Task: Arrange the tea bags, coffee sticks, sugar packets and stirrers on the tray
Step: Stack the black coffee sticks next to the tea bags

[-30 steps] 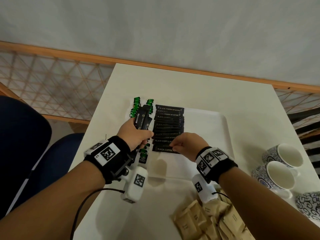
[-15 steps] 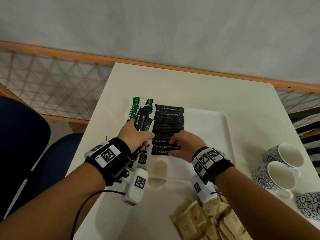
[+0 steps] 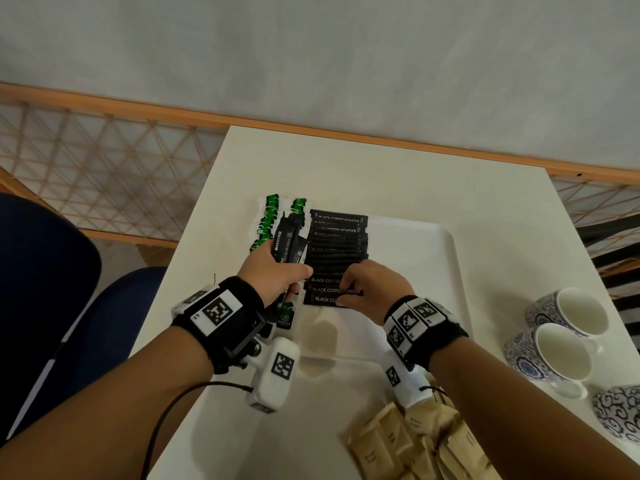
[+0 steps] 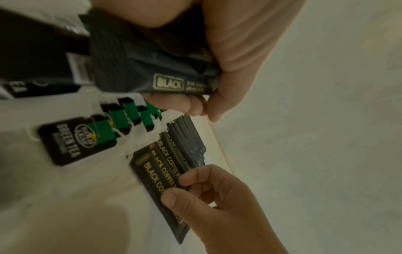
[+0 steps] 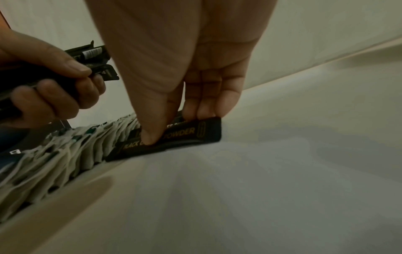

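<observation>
A white tray [image 3: 446,271] holds a column of green tea bags [image 3: 270,220] along its left side. Beside it lies a row of overlapping black coffee sticks [image 3: 337,251]. My left hand [image 3: 277,271] grips a bundle of black coffee sticks [image 3: 289,244] above the tea bags; the grip also shows in the left wrist view [image 4: 206,103]. My right hand [image 3: 370,289] pinches the nearest coffee stick [image 5: 195,132] at the near end of the row, thumb on top and fingers behind its far edge. Brown sugar packets [image 3: 408,445] lie in a heap on the table near me.
Three patterned cups [image 3: 568,317] stand at the table's right edge. A blue chair [image 3: 52,271] is to the left, below the table. A wooden rail with netting [image 3: 104,168] runs behind the table, and a plain wall rises beyond it.
My right hand has shifted slightly left at the near end of the row, where one more coffee stick label shows now. The left hand has kept its bundle almost still.
</observation>
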A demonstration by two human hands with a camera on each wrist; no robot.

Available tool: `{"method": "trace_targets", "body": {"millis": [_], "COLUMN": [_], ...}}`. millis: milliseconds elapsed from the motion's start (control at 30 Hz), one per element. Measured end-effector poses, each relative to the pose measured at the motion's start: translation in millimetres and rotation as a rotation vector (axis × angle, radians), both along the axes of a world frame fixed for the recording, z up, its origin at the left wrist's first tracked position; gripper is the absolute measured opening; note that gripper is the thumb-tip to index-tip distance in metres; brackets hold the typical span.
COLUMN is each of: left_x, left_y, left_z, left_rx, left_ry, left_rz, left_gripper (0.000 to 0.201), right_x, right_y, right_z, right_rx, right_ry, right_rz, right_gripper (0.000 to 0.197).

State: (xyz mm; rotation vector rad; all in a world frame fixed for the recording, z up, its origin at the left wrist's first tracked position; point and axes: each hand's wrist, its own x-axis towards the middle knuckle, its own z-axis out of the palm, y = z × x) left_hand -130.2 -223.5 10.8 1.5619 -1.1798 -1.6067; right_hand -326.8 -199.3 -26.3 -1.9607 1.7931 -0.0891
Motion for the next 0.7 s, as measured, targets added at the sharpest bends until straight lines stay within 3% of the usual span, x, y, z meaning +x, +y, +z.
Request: {"method": "trace_targets", "body": {"millis": [233, 433, 700], "left_x": [2.9, 0.3, -5.5], "left_y": [0.8, 3.4, 1.9], "left_z": [0.4, -0.6, 1.1], "left_rx": [-0.002, 0.015, 0.114], "left_ry": [0.011, 0.037, 0.143], "left_rz": [-0.005, -0.010, 0.024], "left_gripper": [0.020, 0.019, 0.006], "right_x": [-20.0, -27.2, -19.4], "right_y": [8.0, 15.2, 12.8], "right_z": [5.2, 0.1, -1.9], "right_rx": [-0.037, 0.079, 0.068], "right_ry": [-0.179, -0.188, -0.280], "right_rz": [-0.176, -0.183, -0.214], "right_gripper": [0.036, 0.071, 0.083]}}
